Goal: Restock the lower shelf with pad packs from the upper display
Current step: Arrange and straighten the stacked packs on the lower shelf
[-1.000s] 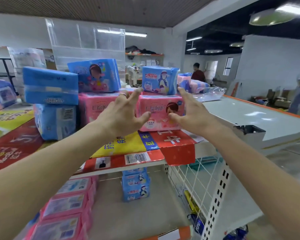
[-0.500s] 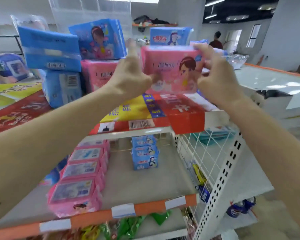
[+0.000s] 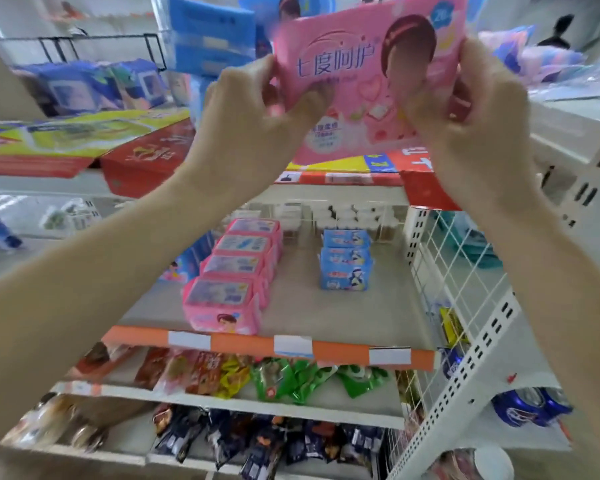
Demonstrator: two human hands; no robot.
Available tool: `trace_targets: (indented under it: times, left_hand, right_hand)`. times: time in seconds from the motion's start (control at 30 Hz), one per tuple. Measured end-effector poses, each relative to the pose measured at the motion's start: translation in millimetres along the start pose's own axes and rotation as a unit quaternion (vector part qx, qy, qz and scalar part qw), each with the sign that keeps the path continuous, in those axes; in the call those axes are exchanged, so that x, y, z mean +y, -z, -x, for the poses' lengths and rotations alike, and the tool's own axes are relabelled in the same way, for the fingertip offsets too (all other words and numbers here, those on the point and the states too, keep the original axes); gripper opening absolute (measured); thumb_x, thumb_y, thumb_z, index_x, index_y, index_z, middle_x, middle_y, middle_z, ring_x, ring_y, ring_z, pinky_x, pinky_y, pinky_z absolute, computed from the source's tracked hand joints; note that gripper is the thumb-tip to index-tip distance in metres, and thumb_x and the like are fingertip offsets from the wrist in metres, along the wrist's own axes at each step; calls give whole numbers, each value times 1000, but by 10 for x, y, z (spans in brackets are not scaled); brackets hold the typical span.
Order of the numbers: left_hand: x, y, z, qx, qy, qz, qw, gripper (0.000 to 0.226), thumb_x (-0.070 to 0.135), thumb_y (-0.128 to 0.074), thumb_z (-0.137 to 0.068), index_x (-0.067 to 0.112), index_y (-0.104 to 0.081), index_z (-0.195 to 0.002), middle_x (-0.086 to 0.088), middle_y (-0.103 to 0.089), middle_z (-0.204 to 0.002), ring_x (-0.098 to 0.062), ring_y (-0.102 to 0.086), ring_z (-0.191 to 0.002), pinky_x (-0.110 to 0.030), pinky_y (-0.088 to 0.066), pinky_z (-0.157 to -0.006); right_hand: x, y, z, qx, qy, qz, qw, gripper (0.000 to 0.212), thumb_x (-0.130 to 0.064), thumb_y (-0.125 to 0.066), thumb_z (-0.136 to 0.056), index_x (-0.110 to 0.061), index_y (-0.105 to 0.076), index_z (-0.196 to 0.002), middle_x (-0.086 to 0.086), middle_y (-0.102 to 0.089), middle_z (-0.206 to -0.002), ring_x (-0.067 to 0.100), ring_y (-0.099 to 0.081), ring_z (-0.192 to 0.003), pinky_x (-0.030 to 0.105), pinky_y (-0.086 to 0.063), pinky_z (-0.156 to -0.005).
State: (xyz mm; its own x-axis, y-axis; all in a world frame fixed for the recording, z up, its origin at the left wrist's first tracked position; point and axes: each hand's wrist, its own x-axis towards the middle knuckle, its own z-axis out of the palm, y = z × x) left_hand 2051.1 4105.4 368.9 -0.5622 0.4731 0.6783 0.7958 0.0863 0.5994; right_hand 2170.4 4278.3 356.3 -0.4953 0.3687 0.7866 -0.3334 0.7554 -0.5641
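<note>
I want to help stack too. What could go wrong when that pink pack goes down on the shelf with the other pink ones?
1. Both hands, left hand and right hand, pinch only the pink pack at its edges, so it might slip.
2. The pink row on the lower shelf reaches the front edge, so a nudge could push the front pack off.

Both hands hold a pink pad pack point(image 3: 368, 81) up in front of the upper display, the left hand point(image 3: 257, 116) pinching its left edge, the right hand point(image 3: 471, 112) its right. Below, the lower shelf point(image 3: 302, 317) carries a row of pink packs point(image 3: 236, 271) and, apart from them, a row of blue packs point(image 3: 345, 261).
</note>
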Motion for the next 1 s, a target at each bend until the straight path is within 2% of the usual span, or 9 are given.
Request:
trace_targets:
  times: [0.07, 0.1, 0.17, 0.23, 0.4, 0.53, 0.67, 0.83, 1.0]
  left_hand:
    - [-21, 139, 156, 8, -6, -13, 1000, 44, 52, -61, -88, 22, -70, -120, 0, -75, -107, -22, -72, -99, -47, -58, -85]
    - [-29, 208, 250, 11, -10, -15, 1000, 42, 50, -61, -90, 22, -70, -120, 5, -75, -106, -17, -72, -97, -41, -59, -84]
    - [-69, 343, 440, 24, -10, -25, 999, 36, 47, -61, -91, 23, -69, -116, 16, -73, -99, -5, -71, -84, -22, -54, -73]
    - [-129, 495, 618, 40, -9, -46, 998, 36, 50, -59, -91, 25, -69, -114, 18, -72, -91, -3, -63, -67, -15, -44, -64]
    - [-313, 982, 1035, 44, -7, -73, 996, 47, 57, -55, -86, 22, -67, -116, 7, -71, -87, -8, -57, -62, -29, -50, -64]
    - [-575, 1365, 1406, 37, 4, -87, 996, 52, 58, -54, -85, 24, -64, -123, 9, -71, -85, -4, -61, -63, -26, -52, -65]
    - [-943, 1679, 1729, 9, 39, -68, 997, 51, 58, -57, -86, 25, -65, -124, 9, -72, -87, -9, -64, -67, -35, -56, -67]
    - [-1313, 1932, 2084, -33, 66, -45, 996, 46, 54, -61, -87, 25, -66, -123, 8, -73, -90, -14, -67, -73, -38, -56, -67]
    - [-1656, 1930, 2296, -61, 93, -33, 993, 46, 49, -64, -87, 26, -65, -126, 10, -72, -86, -11, -64, -71, -33, -55, -67]
  right_hand:
    - [-78, -92, 126, -14, 1, -10, 1000, 24, -21, -61, -98, -7, -61, -118, -16, -68, -98, 0, -70, -92, 17, -54, -75]
    - [-120, -142, 196, -16, -6, -16, 1000, 22, -18, -62, -98, -8, -60, -118, -19, -67, -98, -3, -69, -90, 13, -52, -74]
    - [-206, -264, 351, -14, -14, -15, 1000, 24, -18, -63, -97, -8, -60, -119, -22, -65, -95, -7, -67, -87, 10, -50, -73]
    - [-318, -412, 504, -10, -9, -5, 1000, 38, -24, -62, -96, -3, -58, -127, -23, -64, -97, -7, -66, -89, 12, -50, -76]
    - [-593, -804, 914, -1, -3, -6, 1000, 55, -29, -63, -95, 2, -50, -138, -19, -67, -104, -2, -68, -95, 17, -54, -80]
    - [-786, -1229, 1230, -22, -11, -23, 999, 51, -29, -63, -95, -1, -52, -136, -20, -67, -105, 0, -69, -93, 18, -53, -78]
    - [-895, -1643, 1567, -55, -48, -29, 997, 45, -28, -66, -96, -4, -56, -133, -23, -69, -105, -4, -69, -94, 14, -52, -78]
    - [-947, -1956, 1915, -113, -80, -22, 990, 54, -32, -67, -95, -7, -53, -142, -6, -72, -119, 7, -70, -106, 36, -59, -88]
    - [-843, -2189, 2173, -124, -90, -3, 988, 55, -43, -62, -94, -11, -57, -138, -10, -72, -115, 1, -70, -101, 28, -59, -86]
